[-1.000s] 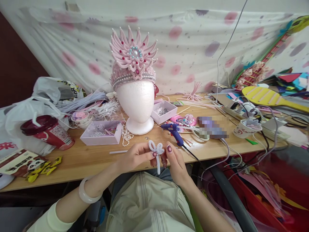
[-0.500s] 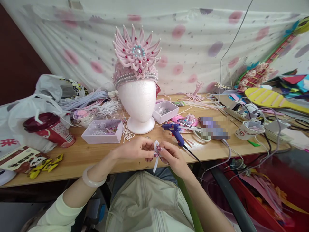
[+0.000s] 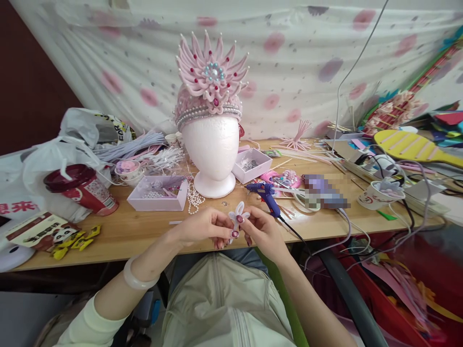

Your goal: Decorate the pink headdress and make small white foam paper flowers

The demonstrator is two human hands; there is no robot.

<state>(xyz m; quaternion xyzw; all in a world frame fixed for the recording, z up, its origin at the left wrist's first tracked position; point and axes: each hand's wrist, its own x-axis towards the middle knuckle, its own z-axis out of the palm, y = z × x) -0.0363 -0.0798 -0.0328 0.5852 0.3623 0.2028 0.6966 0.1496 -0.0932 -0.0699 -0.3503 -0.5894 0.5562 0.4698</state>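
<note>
Wht looped flower [image 3: 237, 212] is clamped btwn fingertips: L hand [image 3: 204, 226] pinches stem [image 3: 230, 240], R hand [image 3: 264, 233] thumb's on petals' base, petals [image 3: 239, 206] poke above.

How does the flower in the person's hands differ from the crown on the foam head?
The flower is whitish, while the crown is mostly pink. The flower is small and simple; the crown is far larger and more ornate. The flower is held by the left hand and right hand; the crown sits on the foam head. Both have a petal-like shape.
</note>
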